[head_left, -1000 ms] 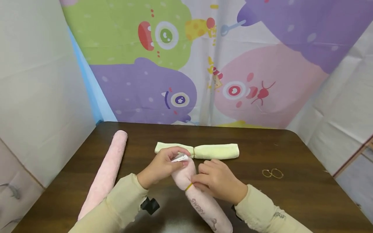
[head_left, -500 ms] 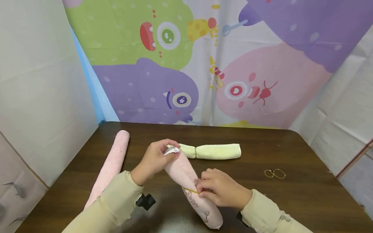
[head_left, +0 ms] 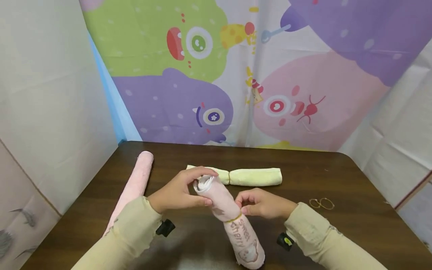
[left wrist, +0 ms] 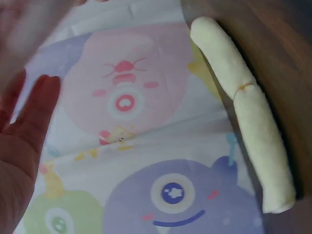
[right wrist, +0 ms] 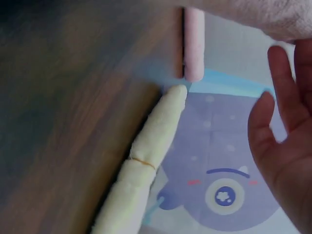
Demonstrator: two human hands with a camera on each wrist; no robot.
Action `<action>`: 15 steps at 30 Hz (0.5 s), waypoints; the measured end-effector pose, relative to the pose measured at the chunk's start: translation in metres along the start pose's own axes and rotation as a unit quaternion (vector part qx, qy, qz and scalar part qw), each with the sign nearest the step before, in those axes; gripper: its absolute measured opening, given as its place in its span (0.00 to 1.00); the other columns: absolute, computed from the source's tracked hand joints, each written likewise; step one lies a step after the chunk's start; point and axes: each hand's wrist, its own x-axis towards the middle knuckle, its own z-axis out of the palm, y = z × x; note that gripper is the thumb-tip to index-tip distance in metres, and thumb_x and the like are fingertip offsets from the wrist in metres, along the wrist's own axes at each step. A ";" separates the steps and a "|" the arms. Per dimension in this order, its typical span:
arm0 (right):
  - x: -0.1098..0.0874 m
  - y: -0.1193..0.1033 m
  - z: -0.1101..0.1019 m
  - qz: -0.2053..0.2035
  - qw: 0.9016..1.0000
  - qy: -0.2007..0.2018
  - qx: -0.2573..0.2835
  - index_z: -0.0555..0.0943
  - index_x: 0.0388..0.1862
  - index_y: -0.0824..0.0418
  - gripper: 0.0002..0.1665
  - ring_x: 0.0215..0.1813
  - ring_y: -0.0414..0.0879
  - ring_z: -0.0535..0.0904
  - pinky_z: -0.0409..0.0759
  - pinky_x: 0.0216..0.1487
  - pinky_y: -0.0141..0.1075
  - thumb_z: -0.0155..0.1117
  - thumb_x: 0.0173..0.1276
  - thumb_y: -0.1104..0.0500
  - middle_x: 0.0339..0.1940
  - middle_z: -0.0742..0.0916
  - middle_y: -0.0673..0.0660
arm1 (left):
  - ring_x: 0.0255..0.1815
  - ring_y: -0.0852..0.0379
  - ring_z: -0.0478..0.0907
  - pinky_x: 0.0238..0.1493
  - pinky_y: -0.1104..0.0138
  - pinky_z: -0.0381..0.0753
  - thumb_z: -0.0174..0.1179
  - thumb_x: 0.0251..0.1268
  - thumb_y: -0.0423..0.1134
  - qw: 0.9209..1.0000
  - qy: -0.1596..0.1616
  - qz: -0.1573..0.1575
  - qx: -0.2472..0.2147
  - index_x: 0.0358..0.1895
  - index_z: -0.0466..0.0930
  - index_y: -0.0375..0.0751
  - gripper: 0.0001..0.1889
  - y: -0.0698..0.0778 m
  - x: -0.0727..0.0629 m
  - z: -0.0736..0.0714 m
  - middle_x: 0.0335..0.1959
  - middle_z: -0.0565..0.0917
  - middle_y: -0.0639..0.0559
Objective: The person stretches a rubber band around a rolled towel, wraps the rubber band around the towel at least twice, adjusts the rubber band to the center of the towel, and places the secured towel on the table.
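A rolled pink towel (head_left: pixel 221 200) with "sweet cherry" lettering and a printed cat tilts over the table, its spiralled white end facing up. My left hand (head_left: pixel 180 191) grips that upper end, thumb along the side and fingers over the top. Round its middle runs a yellow rubber band (head_left: pixel 233 218). Beside the band is my right hand (head_left: pixel 264 202), fingertips against or very near the towel. In the right wrist view its thumb and a finger (right wrist: pixel 280 63) are apart. Behind lies a rolled pale yellow towel (head_left: pixel 254 177), also banded in the middle.
Another rolled pink towel (head_left: pixel 133 185) lies along the left of the dark wooden table (head_left: pixel 293 236). Two loose rubber bands (head_left: pixel 321 203) are at the right. A cartoon-print cloth (head_left: pixel 168 101) hangs behind the table.
The held towel has turned, bringing its lettering and cat into view, and its white end now faces up. The right fingers have moved up slightly along its right side, by the band.
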 end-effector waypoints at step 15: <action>0.003 -0.001 0.016 -0.045 0.980 0.172 -0.087 0.76 0.44 0.72 0.10 0.38 0.39 0.75 0.77 0.39 0.33 0.62 0.65 0.69 0.33 0.81 0.55 | 0.22 0.65 0.72 0.23 0.75 0.72 0.66 0.44 0.19 0.970 0.193 0.044 0.142 0.30 0.82 0.30 0.08 -0.011 0.013 0.018 0.25 0.84 0.45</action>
